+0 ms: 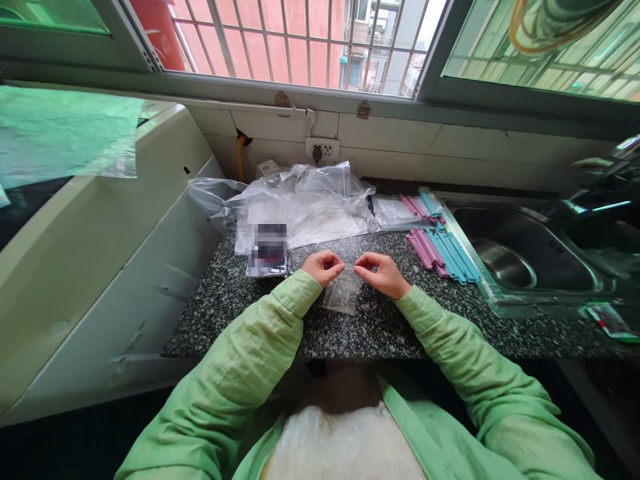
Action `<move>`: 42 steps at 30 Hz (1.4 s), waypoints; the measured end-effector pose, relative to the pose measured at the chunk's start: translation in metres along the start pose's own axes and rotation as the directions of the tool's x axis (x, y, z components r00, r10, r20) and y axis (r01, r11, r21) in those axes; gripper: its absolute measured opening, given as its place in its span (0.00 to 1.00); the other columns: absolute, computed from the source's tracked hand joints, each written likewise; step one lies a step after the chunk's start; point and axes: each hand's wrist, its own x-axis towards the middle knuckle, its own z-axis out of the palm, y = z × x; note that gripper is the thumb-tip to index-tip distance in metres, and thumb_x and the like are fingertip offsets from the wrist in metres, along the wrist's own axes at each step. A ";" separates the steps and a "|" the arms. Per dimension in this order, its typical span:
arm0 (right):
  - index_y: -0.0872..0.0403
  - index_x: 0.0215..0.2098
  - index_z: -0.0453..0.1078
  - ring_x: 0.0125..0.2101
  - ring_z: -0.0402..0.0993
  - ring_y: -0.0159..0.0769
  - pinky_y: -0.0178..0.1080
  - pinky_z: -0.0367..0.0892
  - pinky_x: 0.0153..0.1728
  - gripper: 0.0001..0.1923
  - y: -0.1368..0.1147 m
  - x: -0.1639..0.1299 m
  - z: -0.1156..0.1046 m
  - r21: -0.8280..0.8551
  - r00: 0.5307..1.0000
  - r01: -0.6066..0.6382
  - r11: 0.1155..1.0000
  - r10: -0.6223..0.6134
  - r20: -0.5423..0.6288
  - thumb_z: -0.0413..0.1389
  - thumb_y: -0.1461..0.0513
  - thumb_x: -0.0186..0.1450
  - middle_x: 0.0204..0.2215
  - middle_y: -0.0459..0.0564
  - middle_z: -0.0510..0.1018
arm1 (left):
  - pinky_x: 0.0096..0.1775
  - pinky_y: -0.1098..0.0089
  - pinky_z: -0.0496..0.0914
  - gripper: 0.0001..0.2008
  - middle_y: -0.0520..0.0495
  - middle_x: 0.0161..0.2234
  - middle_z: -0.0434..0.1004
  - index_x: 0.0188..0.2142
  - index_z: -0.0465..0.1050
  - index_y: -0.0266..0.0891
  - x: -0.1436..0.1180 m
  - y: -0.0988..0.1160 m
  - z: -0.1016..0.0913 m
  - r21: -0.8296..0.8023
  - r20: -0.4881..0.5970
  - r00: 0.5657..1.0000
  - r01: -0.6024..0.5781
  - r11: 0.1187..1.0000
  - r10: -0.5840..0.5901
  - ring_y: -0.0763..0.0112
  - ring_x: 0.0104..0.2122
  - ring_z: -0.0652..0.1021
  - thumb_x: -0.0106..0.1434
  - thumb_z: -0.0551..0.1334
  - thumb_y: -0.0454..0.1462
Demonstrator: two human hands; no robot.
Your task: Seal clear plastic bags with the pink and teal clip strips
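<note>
My left hand (324,267) and my right hand (381,272) are close together over the speckled granite counter (380,327). Both pinch the top edge of a small clear plastic bag (343,295), which hangs down between them toward the counter. Both arms wear light green sleeves. A heap of larger clear plastic bags (300,207) lies just behind my hands. To the right of my right hand lie several pink and blue sealing clips (443,252).
A blurred dark card or booklet (268,251) lies left of my left hand. A steel sink (520,257) is at the right, with a white appliance (100,267) at the left. A wall socket (322,151) sits under the barred window.
</note>
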 end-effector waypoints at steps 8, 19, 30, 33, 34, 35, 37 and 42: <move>0.57 0.22 0.65 0.21 0.61 0.26 0.31 0.59 0.24 0.08 -0.001 0.001 0.002 -0.005 0.999 0.028 1.000 -0.028 0.047 0.51 0.60 0.55 0.18 0.44 0.68 | 0.21 0.76 0.56 0.11 0.55 0.17 0.62 0.19 0.66 0.34 -0.001 0.002 0.006 -0.017 -0.011 1.000 0.025 1.000 -0.025 0.81 0.18 0.61 0.44 0.61 0.41; 0.57 0.22 0.65 0.22 0.62 0.27 0.31 0.59 0.25 0.09 0.000 0.002 -0.005 0.029 0.998 -0.033 0.999 0.035 -0.059 0.52 0.59 0.55 0.19 0.45 0.68 | 0.22 0.76 0.56 0.15 0.55 0.15 0.62 0.21 0.67 0.33 -0.005 0.000 0.004 -0.043 -0.007 0.997 0.075 0.996 -0.076 0.81 0.17 0.61 0.46 0.61 0.45; 0.57 0.22 0.65 0.21 0.61 0.27 0.31 0.59 0.23 0.09 0.005 0.005 -0.008 0.066 0.989 -0.065 0.996 0.073 -0.132 0.53 0.59 0.54 0.19 0.45 0.68 | 0.20 0.76 0.54 0.15 0.54 0.14 0.62 0.18 0.69 0.33 0.000 -0.001 0.004 -0.012 0.028 0.997 0.066 0.998 -0.066 0.81 0.17 0.60 0.44 0.61 0.45; 0.56 0.21 0.65 0.21 0.61 0.27 0.31 0.59 0.23 0.09 0.005 0.005 -0.008 0.062 0.989 -0.064 0.996 0.072 -0.129 0.53 0.58 0.54 0.18 0.44 0.67 | 0.20 0.76 0.55 0.15 0.55 0.14 0.62 0.19 0.69 0.33 0.000 -0.003 0.004 -0.017 0.059 0.995 0.079 0.997 -0.078 0.81 0.17 0.60 0.45 0.61 0.45; 0.56 0.21 0.65 0.21 0.61 0.27 0.31 0.59 0.23 0.09 0.005 0.005 -0.008 0.063 0.989 -0.065 0.996 0.072 -0.127 0.53 0.58 0.54 0.18 0.44 0.67 | 0.20 0.76 0.55 0.15 0.55 0.14 0.62 0.19 0.69 0.33 -0.001 -0.003 0.003 -0.025 0.071 0.994 0.084 0.996 -0.082 0.81 0.17 0.60 0.45 0.61 0.45; 0.56 0.21 0.65 0.21 0.61 0.27 0.31 0.59 0.23 0.09 0.005 0.005 -0.008 0.065 0.990 -0.066 0.996 0.074 -0.124 0.53 0.58 0.54 0.18 0.44 0.68 | 0.20 0.77 0.55 0.15 0.55 0.14 0.62 0.20 0.69 0.33 -0.001 -0.004 0.003 -0.035 0.081 0.993 0.089 0.995 -0.086 0.82 0.17 0.60 0.45 0.61 0.46; 0.56 0.21 0.65 0.21 0.62 0.27 0.31 0.59 0.23 0.10 0.005 0.005 -0.008 0.078 0.989 -0.073 0.994 0.082 -0.122 0.53 0.58 0.54 0.18 0.44 0.68 | 0.19 0.77 0.55 0.16 0.55 0.14 0.61 0.20 0.69 0.33 -0.001 -0.005 0.003 -0.058 0.092 0.991 0.099 0.993 -0.093 0.82 0.17 0.60 0.46 0.61 0.46; 0.57 0.22 0.65 0.21 0.61 0.27 0.31 0.59 0.23 0.10 0.005 0.005 -0.008 0.121 0.986 -0.096 0.988 0.111 -0.122 0.54 0.57 0.53 0.18 0.44 0.67 | 0.20 0.77 0.56 0.16 0.54 0.15 0.64 0.26 0.72 0.32 -0.002 -0.005 0.004 -0.089 0.127 0.985 0.131 0.987 -0.120 0.81 0.17 0.61 0.46 0.62 0.46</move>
